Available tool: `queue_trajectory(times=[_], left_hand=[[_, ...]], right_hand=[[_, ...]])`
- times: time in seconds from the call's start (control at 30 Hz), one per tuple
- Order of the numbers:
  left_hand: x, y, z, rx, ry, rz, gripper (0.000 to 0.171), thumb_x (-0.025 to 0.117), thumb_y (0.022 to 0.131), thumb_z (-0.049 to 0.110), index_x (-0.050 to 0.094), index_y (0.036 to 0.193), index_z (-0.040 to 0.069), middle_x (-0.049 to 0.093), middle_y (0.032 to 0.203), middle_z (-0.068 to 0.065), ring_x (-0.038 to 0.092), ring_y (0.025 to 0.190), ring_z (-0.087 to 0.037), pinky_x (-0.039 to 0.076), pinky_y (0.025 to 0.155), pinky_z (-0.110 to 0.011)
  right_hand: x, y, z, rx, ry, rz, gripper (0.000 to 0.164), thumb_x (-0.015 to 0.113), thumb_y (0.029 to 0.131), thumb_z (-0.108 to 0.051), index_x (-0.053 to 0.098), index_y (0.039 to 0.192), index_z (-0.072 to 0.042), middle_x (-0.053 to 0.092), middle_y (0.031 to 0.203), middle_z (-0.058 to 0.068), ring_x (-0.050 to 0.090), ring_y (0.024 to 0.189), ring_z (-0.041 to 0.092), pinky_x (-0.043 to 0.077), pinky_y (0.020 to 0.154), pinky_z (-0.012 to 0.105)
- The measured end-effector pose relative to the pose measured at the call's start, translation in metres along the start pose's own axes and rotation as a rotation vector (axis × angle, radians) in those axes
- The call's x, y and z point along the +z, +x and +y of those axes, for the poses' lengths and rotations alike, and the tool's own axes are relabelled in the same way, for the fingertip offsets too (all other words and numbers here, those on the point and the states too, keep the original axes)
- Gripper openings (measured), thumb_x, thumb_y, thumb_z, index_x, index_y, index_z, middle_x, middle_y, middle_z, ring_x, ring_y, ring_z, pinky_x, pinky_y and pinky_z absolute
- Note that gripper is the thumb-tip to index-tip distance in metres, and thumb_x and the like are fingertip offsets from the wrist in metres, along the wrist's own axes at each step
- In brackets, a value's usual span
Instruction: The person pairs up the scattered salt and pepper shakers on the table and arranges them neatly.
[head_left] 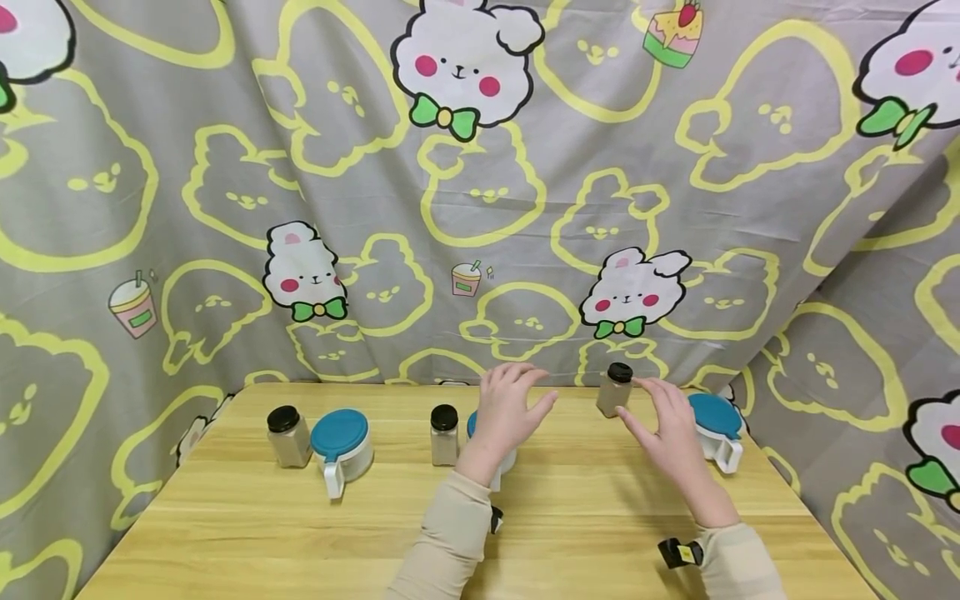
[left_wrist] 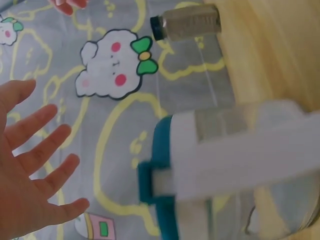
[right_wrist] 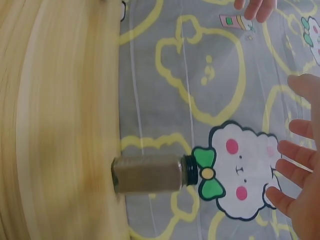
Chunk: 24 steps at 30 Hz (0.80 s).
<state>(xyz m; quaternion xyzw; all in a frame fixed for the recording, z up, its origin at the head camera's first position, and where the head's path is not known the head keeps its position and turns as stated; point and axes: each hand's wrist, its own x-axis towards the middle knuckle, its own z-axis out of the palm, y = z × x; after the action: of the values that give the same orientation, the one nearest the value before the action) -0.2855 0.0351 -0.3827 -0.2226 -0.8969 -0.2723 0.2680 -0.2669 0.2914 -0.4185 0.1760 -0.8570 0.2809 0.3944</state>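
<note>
My right hand (head_left: 672, 429) is at the right of a square clear jar (head_left: 615, 397) with a black lid and brown contents. Its fingers are spread and hold nothing. In the right wrist view a gap shows between the jar (right_wrist: 149, 174) and the fingers of the right hand (right_wrist: 306, 197). Empty and spread as well, my left hand (head_left: 501, 418) hovers over the middle canister (head_left: 508, 461), hiding most of it. That canister's blue lid (left_wrist: 163, 135) and white handle (left_wrist: 240, 157) appear large in the left wrist view, beside the open left hand (left_wrist: 30, 170).
A black-lidded jar (head_left: 444, 437) stands left of the middle canister. Further left are another such jar (head_left: 288, 439) and a blue-lidded canister (head_left: 341, 437) with a white handle. A third canister (head_left: 716, 417) is partly behind my right hand. A patterned curtain (head_left: 495, 317) borders the wooden table (head_left: 315, 542).
</note>
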Motion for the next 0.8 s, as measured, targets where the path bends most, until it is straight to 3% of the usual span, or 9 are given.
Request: queue_trajectory(times=[0.23,0.43,0.8], left_hand=[[0.017,0.0,0.009,-0.007,-0.027,0.077,0.031,0.064,0.092,0.041,0.071,0.115,0.022,0.067,0.12,0.001,0.056,0.119,-0.023,0.038,0.108,-0.055],[0.034,0.003,0.017,0.012,-0.052,0.138,0.028,0.066,0.091,0.04,0.071,0.112,0.023,0.068,0.116,0.002,0.057,0.115,-0.021,0.04,0.105,-0.049],[0.06,0.011,0.033,0.034,-0.035,0.128,0.028,0.065,0.091,0.043,0.072,0.112,0.024,0.068,0.115,0.005,0.057,0.114,-0.017,0.042,0.104,-0.043]], right_hand=[[-0.008,-0.002,0.012,0.061,-0.03,-0.018,0.05,0.076,0.081,-0.012,0.057,0.125,0.001,0.054,0.125,0.026,0.044,0.117,0.044,0.03,0.094,0.064],[-0.016,-0.001,0.024,0.103,-0.07,-0.002,0.048,0.075,0.084,-0.017,0.056,0.124,0.002,0.054,0.125,0.026,0.044,0.116,0.045,0.03,0.095,0.065],[-0.031,-0.004,0.041,0.19,-0.091,0.039,0.048,0.075,0.083,-0.018,0.057,0.123,0.001,0.053,0.124,0.028,0.042,0.117,0.05,0.028,0.094,0.069]])
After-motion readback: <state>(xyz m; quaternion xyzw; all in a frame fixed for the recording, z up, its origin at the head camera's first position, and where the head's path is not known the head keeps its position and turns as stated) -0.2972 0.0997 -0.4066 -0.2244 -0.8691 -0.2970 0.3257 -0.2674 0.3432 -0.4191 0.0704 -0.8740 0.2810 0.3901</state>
